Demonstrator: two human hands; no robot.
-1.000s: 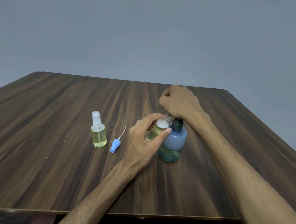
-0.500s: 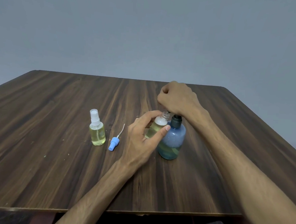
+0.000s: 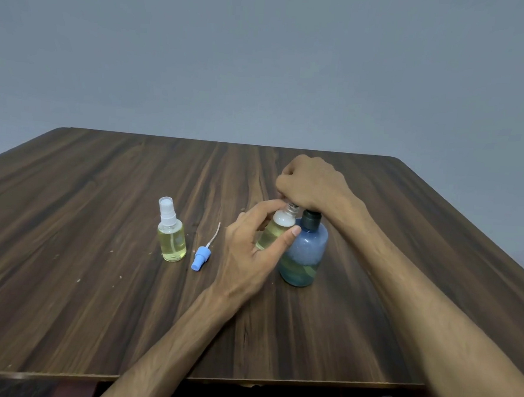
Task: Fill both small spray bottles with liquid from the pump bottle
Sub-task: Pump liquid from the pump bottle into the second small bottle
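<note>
- right of the table's (image 3: 368, 343) middle, the blue pump bottle (image 3: 304, 256) stands upright; a low band of yellowish liquid lies at its bottom; its dark collar shows just under the right wrist
- the right hand (image 3: 312, 183) sits as a fist over the pump bottle's top, fingers curled downward; the pump head itself is hidden beneath it, so whether the fingers grip it or only press on it i cannot tell
- the left hand (image 3: 251, 250) holds the open spray bottle (image 3: 275, 233) between thumb and curled fingers, tilted, its bare threaded neck up under the right fist and its side touching the pump bottle's left shoulder; yellow liquid fills most of it, with pale foam near the neck
- compared with half a second ago, both hands and both bottles keep the same arrangement; the grip looks unchanged; any rise in the liquid level is too slight to tell
- to the left, well apart from the hands, the capped spray bottle (image 3: 172, 232) stands upright, filled with yellow liquid, white sprayer on
- between it and the left hand, the blue sprayer cap (image 3: 201, 257) lies on its side on the wood, its thin white dip tube pointing far and slightly right; neither has moved since the earlier frame
</note>
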